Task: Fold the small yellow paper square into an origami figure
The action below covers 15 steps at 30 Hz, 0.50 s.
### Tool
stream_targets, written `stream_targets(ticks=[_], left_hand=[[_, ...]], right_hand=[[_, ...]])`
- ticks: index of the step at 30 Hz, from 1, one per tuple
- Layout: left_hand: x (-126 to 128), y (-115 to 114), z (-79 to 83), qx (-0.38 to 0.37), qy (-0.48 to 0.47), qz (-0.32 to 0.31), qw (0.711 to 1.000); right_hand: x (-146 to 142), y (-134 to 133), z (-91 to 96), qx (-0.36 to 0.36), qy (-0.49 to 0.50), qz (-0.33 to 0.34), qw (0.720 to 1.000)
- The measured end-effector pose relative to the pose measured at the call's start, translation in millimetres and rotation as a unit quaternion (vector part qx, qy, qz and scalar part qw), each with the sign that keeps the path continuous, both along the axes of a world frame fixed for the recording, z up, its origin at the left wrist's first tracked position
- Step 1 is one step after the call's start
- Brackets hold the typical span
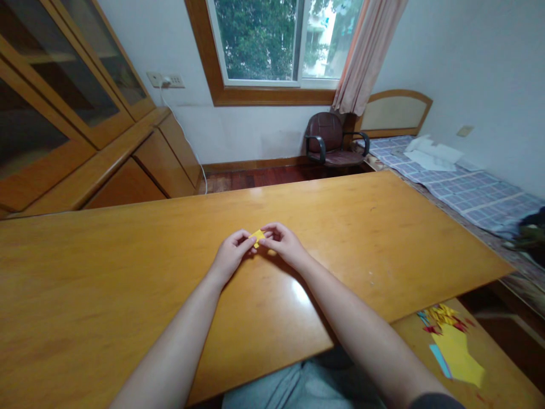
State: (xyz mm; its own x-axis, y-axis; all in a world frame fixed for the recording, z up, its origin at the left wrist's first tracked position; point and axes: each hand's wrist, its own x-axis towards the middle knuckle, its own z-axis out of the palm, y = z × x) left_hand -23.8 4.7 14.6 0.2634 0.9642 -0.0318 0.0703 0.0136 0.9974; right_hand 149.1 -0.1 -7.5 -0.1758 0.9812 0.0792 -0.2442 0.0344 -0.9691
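A small folded piece of yellow paper is pinched between both my hands, just above the middle of a wide wooden table. My left hand grips its left end with curled fingers. My right hand holds the right end between thumb and fingertips. Most of the paper is hidden by my fingers.
A lower wooden surface at the bottom right carries yellow paper sheets and several small coloured folded pieces. A dark office chair stands under the window. A bed with a checked cover runs along the right; wooden cabinets line the left wall.
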Motion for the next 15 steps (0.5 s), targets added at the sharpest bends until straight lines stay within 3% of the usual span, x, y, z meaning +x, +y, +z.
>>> stream_targets(ticks=[15], left_hand=[[-0.8,1.1,-1.4,-0.003,0.006,0.0,1.0]], right_hand=[[0.2,-1.7,7.6,-0.042,0.008,-0.001,0.999]])
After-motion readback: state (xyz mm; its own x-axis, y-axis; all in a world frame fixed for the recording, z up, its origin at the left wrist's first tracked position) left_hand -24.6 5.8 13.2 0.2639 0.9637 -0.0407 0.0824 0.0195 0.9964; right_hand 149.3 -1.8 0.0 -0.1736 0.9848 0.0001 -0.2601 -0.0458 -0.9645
